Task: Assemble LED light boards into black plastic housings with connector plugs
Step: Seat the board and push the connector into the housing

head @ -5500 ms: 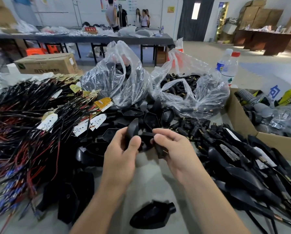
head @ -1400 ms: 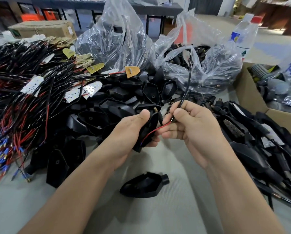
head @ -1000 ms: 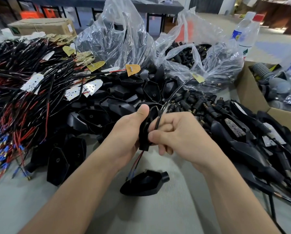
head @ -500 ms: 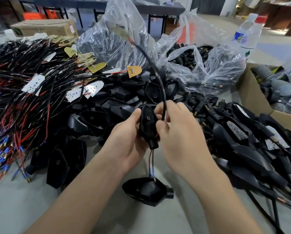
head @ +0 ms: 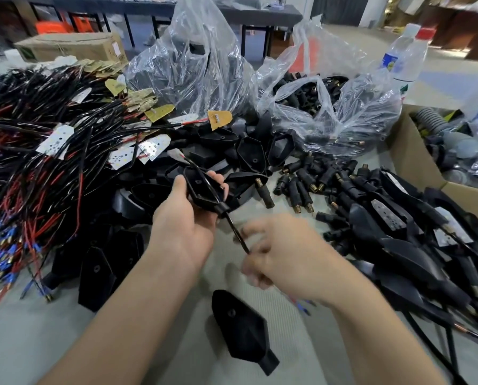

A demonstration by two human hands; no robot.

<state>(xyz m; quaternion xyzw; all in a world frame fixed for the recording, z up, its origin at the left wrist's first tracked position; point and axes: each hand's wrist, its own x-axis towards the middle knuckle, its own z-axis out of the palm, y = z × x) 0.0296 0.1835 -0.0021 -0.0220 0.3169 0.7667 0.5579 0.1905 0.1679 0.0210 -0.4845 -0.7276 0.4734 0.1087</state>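
Note:
My left hand [head: 186, 218] grips a black plastic housing [head: 201, 190] above the table, its hollow side facing me. A black cable [head: 236, 232] comes out of the housing's neck and runs down to my right hand [head: 282, 254], which pinches it; that hand is blurred. The cable's LED board [head: 175, 154] sits just above the housing's top end. Red and blue wire ends [head: 301, 308] stick out below my right wrist. Another empty housing [head: 243, 329] lies on the table in front of me.
Wired LED boards [head: 57, 137] are heaped at left, loose housings [head: 248, 151] in the middle, connector plugs [head: 310, 184] right of them. Finished units [head: 398, 232] pile up at right. Two plastic bags [head: 199, 68], a water bottle [head: 404, 56] and a cardboard box [head: 415, 162] stand behind.
The cable that arched high above the housing has been drawn down through its neck. My right hand has moved from the housing down and to the right along the cable, and the LED board has come down to the housing.

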